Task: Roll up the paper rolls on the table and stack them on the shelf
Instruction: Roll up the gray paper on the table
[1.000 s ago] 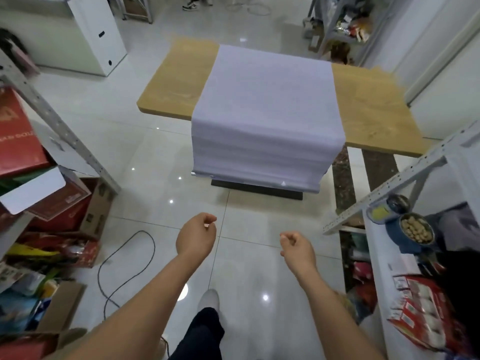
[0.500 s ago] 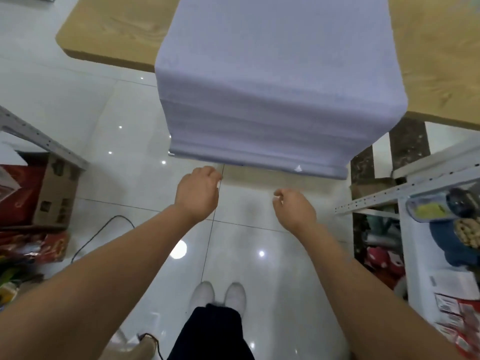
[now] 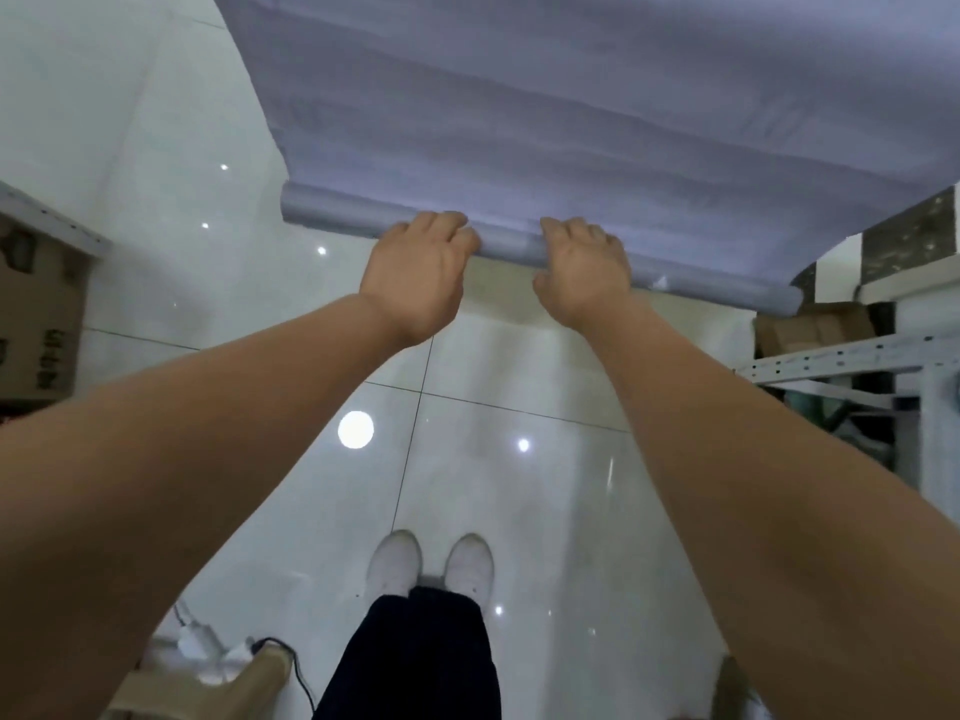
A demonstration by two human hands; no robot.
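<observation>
Both hands have risen from below the hanging sheet (image 3: 571, 122) and now grip its rolled end. We record the left hand (image 3: 421, 275) and right hand (image 3: 582, 272) side by side, slightly apart, near the middle of the roll (image 3: 332, 210). On each hand the fingers are curled over the top of the roll and pressed together. The right thumb lies beneath it; the left thumb we cannot tell. The roll hangs at the sheet's lower edge, above the floor (image 3: 519, 485) and ahead of the shoes (image 3: 395, 563). The sheet now fills more of the view.
</observation>
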